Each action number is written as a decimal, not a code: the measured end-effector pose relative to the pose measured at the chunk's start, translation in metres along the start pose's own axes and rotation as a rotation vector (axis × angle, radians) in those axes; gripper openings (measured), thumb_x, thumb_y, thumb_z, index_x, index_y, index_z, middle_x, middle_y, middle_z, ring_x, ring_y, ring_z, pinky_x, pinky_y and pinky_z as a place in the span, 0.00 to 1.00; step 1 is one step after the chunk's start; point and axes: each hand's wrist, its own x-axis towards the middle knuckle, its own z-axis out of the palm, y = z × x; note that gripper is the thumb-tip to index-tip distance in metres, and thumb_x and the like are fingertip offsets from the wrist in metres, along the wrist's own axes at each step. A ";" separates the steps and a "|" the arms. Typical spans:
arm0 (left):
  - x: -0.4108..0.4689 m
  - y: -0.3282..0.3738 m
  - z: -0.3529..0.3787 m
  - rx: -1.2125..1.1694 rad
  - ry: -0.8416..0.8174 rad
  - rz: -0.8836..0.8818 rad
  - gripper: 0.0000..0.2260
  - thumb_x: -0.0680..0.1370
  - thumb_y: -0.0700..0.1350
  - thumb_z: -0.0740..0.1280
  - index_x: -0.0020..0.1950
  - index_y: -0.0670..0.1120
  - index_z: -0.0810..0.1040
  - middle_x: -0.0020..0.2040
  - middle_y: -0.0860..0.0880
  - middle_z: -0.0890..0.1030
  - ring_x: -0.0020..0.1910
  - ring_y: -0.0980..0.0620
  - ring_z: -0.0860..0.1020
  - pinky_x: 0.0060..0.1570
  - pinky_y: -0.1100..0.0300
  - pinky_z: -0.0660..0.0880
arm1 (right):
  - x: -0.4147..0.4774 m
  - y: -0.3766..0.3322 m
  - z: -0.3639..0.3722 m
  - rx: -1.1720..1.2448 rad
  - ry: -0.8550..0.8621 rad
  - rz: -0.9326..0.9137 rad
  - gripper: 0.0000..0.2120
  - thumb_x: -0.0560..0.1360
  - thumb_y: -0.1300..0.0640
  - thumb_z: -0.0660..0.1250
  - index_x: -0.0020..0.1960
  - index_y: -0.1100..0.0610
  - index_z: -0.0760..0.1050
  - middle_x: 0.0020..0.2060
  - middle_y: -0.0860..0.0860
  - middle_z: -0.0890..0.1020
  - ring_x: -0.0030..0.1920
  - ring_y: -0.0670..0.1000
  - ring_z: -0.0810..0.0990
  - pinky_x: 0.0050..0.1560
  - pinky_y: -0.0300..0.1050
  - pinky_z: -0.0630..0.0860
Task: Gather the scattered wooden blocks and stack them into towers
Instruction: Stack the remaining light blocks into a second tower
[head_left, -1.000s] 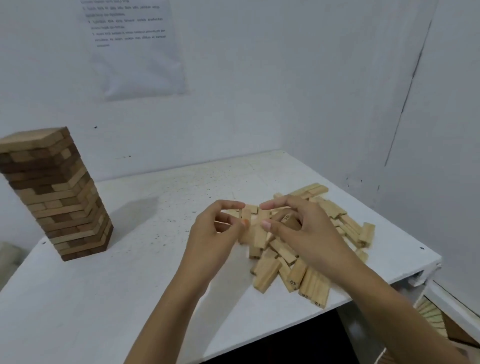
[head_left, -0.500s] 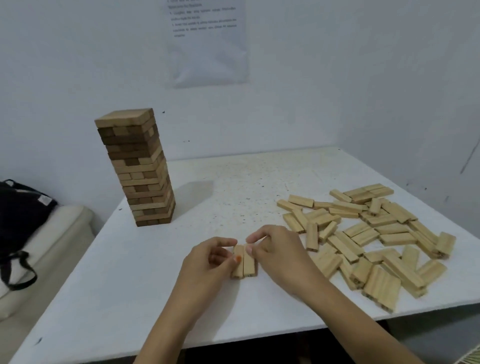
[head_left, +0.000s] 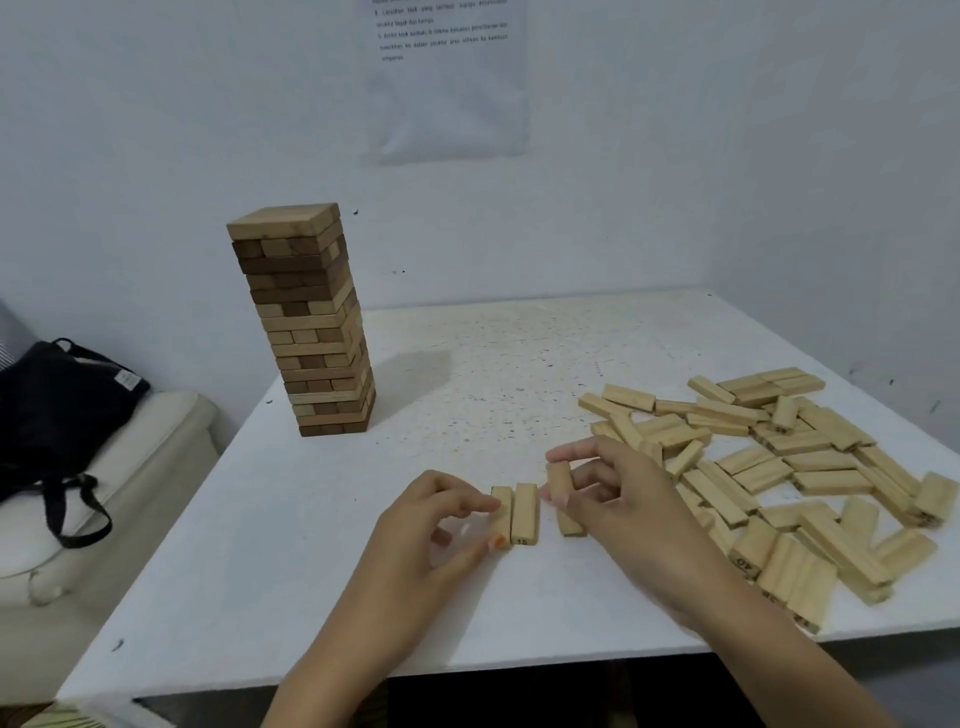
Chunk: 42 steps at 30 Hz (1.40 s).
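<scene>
Pinching lengthwise: left hand (head_left: 441, 525), index tip on the far end and thumb on the near end of the left block (head_left: 501, 512), close to the front edge of the white table (head_left: 260, 545). Second block (head_left: 523, 512) lies flush against its right side. Both are flat, long axes pointing away from the person. The number 15 is printed on the second block's near end.

Right hand (head_left: 623, 514) grasps a third block (head_left: 565, 499) between index finger and thumb, other fingers curled behind. This block is just beside the pair and roughly parallel, with a narrow gap between. Its near end looks down on the table; cannot tell whether the far end is lifted.

Loose blocks (head_left: 789, 467) form a scattered heap on the right part of the table. Many overlap, and one near the front edge shows 40.

Tall tower (head_left: 306, 322) stands upright at the far left of the table, well apart from both hands. It is mixed dark and light wood, shadow falling to its right.

Off the table, left: dark bag (head_left: 57, 405) on a cream cushion (head_left: 156, 467). Printed sheet (head_left: 447, 78) on the wall behind, text too small to read.
</scene>
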 end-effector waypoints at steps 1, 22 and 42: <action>0.000 -0.001 0.000 0.003 0.000 0.002 0.07 0.73 0.44 0.73 0.49 0.53 0.84 0.48 0.58 0.78 0.51 0.60 0.77 0.47 0.68 0.72 | 0.001 0.002 -0.001 -0.045 0.020 0.001 0.09 0.77 0.61 0.68 0.53 0.48 0.77 0.43 0.50 0.80 0.40 0.48 0.79 0.41 0.38 0.74; 0.017 -0.015 0.004 0.160 -0.087 0.288 0.08 0.74 0.52 0.69 0.50 0.53 0.84 0.46 0.59 0.76 0.48 0.60 0.76 0.46 0.68 0.71 | 0.008 0.023 -0.005 -0.520 -0.142 -0.596 0.07 0.71 0.52 0.73 0.48 0.50 0.84 0.42 0.40 0.76 0.45 0.41 0.76 0.49 0.35 0.74; 0.100 -0.050 -0.007 0.290 -0.075 0.334 0.07 0.75 0.50 0.70 0.49 0.49 0.85 0.44 0.57 0.79 0.45 0.60 0.76 0.44 0.64 0.73 | 0.096 0.002 0.006 -0.650 -0.148 -0.640 0.03 0.73 0.58 0.73 0.43 0.56 0.86 0.36 0.49 0.80 0.40 0.44 0.72 0.44 0.27 0.66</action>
